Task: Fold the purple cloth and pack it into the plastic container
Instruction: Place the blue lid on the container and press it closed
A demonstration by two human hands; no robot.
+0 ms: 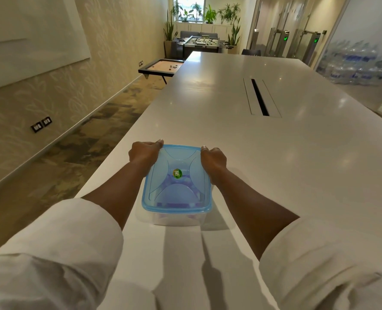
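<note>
Pressing the blue lid (pixel 177 175) down onto the clear plastic container (pixel 176 218), both hands at its far corners

The left hand (pixel 143 153) and right hand (pixel 214 159) are each curled and clamped over the lid's far edge, thumbs on top, fingers hidden beyond the rim. The purple cloth (pixel 192 217) shows only as a faint violet tint through lid and wall, so it looks already folded and packed inside. The container sits near the left edge of the white table (pixel 275 164). What seems left is seating the lid fully; whether the near edge has snapped shut is unclear
</note>
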